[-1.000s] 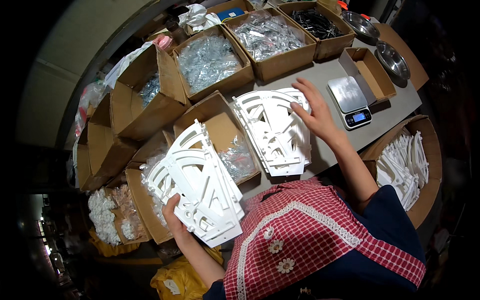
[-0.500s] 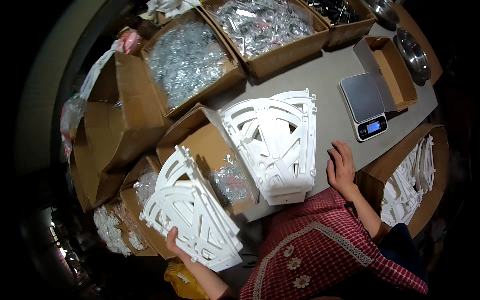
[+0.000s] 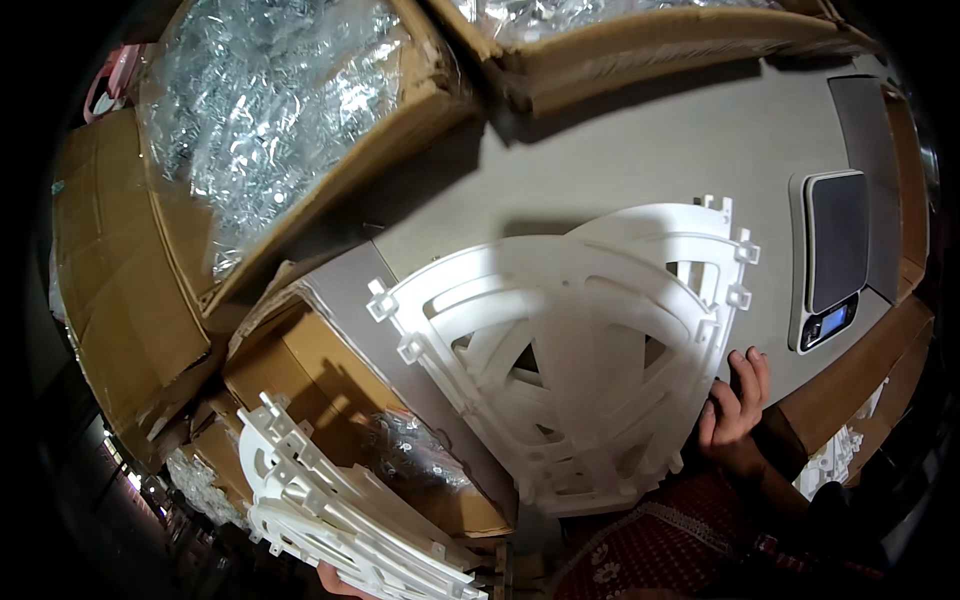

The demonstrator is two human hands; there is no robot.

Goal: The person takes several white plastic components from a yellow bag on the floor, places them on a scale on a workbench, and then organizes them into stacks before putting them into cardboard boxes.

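My left hand (image 3: pixel 340 582) is at the lower edge, mostly hidden. It grips a stack of white fan-shaped plastic panels (image 3: pixel 340 520), held tilted over the near side of an open cardboard box. A second stack of white fan-shaped panels (image 3: pixel 570 350) lies on the grey table, its cut-out arcs fanned toward the far side. Beside this stack's right edge is my right hand (image 3: pixel 737 412), fingers apart and slightly bent, holding nothing. Whether its fingertips touch the panels I cannot tell.
Small clear bags of metal parts (image 3: pixel 425 450) lie in the near cardboard box (image 3: pixel 330 350). A larger box (image 3: pixel 340 185) of bagged hardware stands at the far left. To the right are a kitchen scale (image 3: pixel 835 250) and a box of white plastic parts (image 3: pixel 835 455).
The head view has come closer to the table. The stack in my left hand now sits lower and is seen more edge-on. My right hand is nearer the table stack's right edge.
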